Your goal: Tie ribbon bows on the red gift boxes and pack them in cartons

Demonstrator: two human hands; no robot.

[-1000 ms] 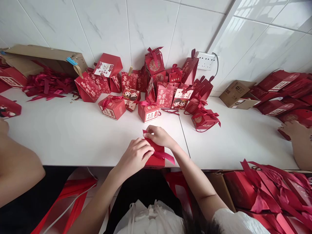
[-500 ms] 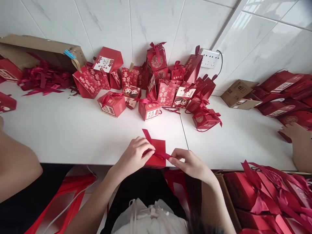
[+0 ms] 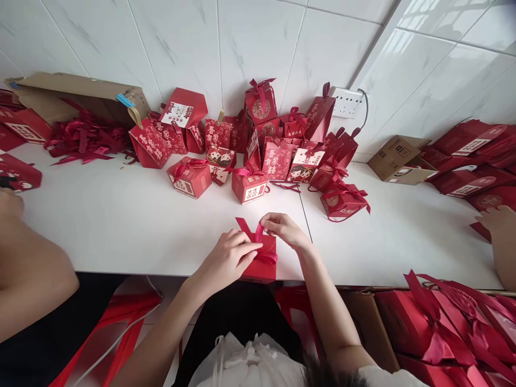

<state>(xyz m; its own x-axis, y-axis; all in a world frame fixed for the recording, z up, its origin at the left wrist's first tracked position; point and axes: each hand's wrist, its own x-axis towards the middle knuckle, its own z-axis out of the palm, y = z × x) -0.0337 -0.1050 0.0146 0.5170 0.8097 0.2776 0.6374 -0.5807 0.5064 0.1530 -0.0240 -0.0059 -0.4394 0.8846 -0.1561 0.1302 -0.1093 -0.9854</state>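
Note:
A small red gift box (image 3: 262,263) stands at the near edge of the white table (image 3: 121,226), straight in front of me. A dark red ribbon (image 3: 253,234) runs over its top. My left hand (image 3: 228,259) presses on the box's left side and pinches the ribbon with closed fingers. My right hand (image 3: 284,228) is above the box's far right corner, its fingers pinched on the ribbon's other part. One ribbon end sticks up at the box's far left corner.
Several finished red boxes with bows (image 3: 258,145) crowd the back wall by a white socket (image 3: 346,102). An open cardboard box (image 3: 76,97) and loose ribbons (image 3: 84,140) lie back left. Other people's arms show at left (image 3: 28,269) and right (image 3: 500,236). Red boxes (image 3: 443,328) fill a carton at lower right.
My right hand pulled the ribbon out toward the near right, then came back up over the box's far side with it. The left hand stayed on the box.

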